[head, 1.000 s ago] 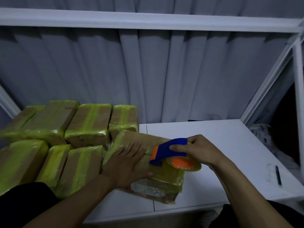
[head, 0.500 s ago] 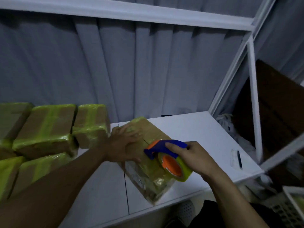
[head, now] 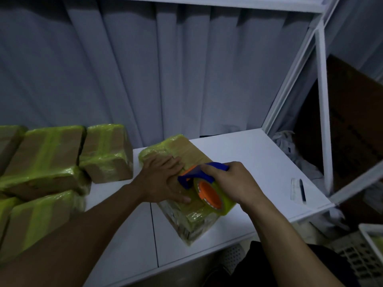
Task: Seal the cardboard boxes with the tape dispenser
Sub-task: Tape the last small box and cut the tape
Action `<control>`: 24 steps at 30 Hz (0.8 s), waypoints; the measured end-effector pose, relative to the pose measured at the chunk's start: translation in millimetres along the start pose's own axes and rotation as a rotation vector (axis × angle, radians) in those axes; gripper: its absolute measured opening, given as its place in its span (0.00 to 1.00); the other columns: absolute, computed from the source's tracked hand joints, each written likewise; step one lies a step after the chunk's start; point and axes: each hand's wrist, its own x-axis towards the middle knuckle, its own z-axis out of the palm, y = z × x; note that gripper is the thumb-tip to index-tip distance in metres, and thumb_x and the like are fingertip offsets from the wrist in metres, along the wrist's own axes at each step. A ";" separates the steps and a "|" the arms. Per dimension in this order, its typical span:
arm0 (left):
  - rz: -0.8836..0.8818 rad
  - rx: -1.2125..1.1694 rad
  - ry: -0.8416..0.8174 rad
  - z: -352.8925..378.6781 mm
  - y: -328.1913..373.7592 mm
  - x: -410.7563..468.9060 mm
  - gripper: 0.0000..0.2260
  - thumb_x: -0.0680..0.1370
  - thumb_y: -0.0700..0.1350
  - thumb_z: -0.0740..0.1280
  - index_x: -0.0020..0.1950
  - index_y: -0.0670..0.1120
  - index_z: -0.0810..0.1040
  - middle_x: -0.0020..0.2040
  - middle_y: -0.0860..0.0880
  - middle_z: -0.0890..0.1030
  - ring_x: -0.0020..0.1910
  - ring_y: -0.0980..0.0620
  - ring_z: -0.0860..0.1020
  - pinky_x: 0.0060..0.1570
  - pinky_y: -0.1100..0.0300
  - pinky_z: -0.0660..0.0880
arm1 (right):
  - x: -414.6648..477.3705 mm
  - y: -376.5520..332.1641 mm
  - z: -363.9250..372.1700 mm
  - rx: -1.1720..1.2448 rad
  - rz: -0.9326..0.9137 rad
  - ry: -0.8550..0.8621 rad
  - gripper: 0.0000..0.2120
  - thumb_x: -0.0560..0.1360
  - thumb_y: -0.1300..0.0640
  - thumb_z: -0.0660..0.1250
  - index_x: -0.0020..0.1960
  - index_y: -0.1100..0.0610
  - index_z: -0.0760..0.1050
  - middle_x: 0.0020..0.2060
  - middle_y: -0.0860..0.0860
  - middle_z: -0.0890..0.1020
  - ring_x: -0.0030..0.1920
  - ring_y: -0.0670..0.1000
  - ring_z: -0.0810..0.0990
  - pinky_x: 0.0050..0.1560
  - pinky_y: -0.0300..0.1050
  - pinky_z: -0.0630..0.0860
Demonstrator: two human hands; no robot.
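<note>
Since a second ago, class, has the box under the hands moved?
Yes. The box turned and slid rightward across the table seam, away from the sealed boxes.

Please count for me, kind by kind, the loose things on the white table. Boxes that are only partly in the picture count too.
Cardboard boxes: 6 (two cut off by the left edge)
Tape dispenser: 1
Pen: 1
Paper slip: 1
Total: 9

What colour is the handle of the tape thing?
Blue. The tape dispenser has a blue handle and an orange hub, seen in the head view.
</note>
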 end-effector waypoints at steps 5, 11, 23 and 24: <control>-0.006 0.015 -0.031 -4.9 0.9 2.5 0.54 0.62 0.83 0.57 0.81 0.59 0.46 0.80 0.61 0.43 0.79 0.59 0.40 0.76 0.48 0.36 | -7.7 2.3 -13.7 -0.008 -0.012 0.007 0.22 0.73 0.39 0.73 0.46 0.59 0.84 0.39 0.56 0.86 0.34 0.48 0.81 0.34 0.39 0.73; -0.001 0.028 -0.051 -7.9 2.4 2.5 0.55 0.61 0.84 0.56 0.81 0.60 0.45 0.80 0.62 0.42 0.78 0.60 0.40 0.76 0.47 0.36 | -19.1 10.8 -27.0 -0.089 -0.040 0.024 0.21 0.72 0.38 0.74 0.42 0.57 0.83 0.32 0.51 0.84 0.29 0.44 0.81 0.31 0.36 0.73; 0.021 0.133 -0.130 -23.4 -0.7 18.0 0.55 0.60 0.85 0.54 0.81 0.60 0.44 0.81 0.60 0.44 0.80 0.55 0.42 0.74 0.38 0.36 | -11.7 19.7 -16.8 -0.082 0.041 0.029 0.24 0.71 0.35 0.73 0.40 0.58 0.81 0.32 0.52 0.83 0.31 0.50 0.81 0.31 0.40 0.72; 0.039 0.207 -0.110 -29.8 -2.2 19.4 0.55 0.60 0.85 0.53 0.81 0.60 0.45 0.81 0.59 0.45 0.80 0.52 0.45 0.74 0.37 0.37 | -10.0 17.5 -11.7 -0.070 0.037 0.028 0.24 0.72 0.35 0.73 0.41 0.58 0.80 0.34 0.52 0.82 0.32 0.49 0.80 0.31 0.39 0.71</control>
